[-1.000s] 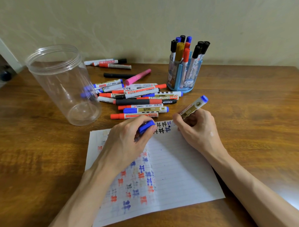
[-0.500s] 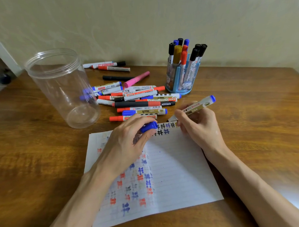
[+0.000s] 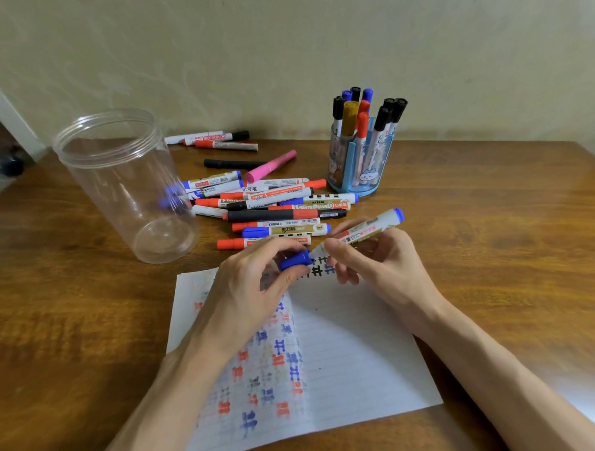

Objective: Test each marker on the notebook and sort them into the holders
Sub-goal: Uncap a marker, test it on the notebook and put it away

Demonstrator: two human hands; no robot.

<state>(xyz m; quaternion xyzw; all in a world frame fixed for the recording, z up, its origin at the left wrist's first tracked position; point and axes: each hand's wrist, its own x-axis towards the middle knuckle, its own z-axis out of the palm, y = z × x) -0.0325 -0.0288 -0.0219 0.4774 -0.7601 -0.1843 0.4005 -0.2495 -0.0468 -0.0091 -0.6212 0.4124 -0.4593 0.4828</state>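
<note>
Blue plastic cap [image 3: 295, 260] was pinched between the thumb and curled fingers of my left hand [image 3: 251, 288], its open mouth turned toward my right hand [image 3: 383, 262]. That hand gripped the marker [image 3: 383, 222], a white barrel with a gold label and a blue rear end, fingers wrapped round its front half. The barrel sloped up and away from the right hand, writing end pointing down at the cap. Tip and cap mouth were just beside each other; whether they touched could not be told.

Both hands were over the far edge of the notebook page [image 3: 356, 352]. Black test marks [image 3: 320, 270] showed between the two hands. Red and blue test marks [image 3: 271, 363] ran beneath my left wrist and forearm.

Just beyond the hands lay a pile of loose capped markers [image 3: 282, 212], red, blue and black. Farther beyond lay a pink marker [image 3: 271, 165] and a black one [image 3: 232, 164].

Beyond and left of my left hand stood a clear jar [image 3: 124, 185], upright. Beyond my right hand stood a blue holder [image 3: 356, 189] with markers standing caps up. All rested on a brown wooden table [image 3: 495, 250].
</note>
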